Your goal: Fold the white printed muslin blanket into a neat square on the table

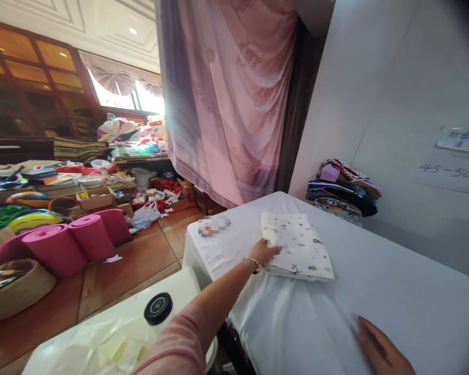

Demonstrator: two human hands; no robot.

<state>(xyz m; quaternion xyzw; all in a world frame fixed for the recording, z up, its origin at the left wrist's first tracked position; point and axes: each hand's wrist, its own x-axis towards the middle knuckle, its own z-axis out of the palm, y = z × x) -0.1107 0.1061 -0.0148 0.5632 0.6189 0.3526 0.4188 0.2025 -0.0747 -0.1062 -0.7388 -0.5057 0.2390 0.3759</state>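
A folded white cloth with small dark prints (299,246) lies on the table covered in a white sheet (394,291). My left hand (264,251) reaches out and rests on the near left edge of the folded cloth, fingers laid on it. A bracelet sits on that wrist. My right hand (381,350) lies flat on the white sheet near the front, fingers stretched out, slightly blurred, holding nothing.
A stack of folded coloured fabrics (342,190) sits at the table's far end against the white wall. A pink curtain (234,94) hangs behind. Pink rolled mats (74,239) and clutter cover the floor at left. A black round lid (158,308) rests on a white surface nearby.
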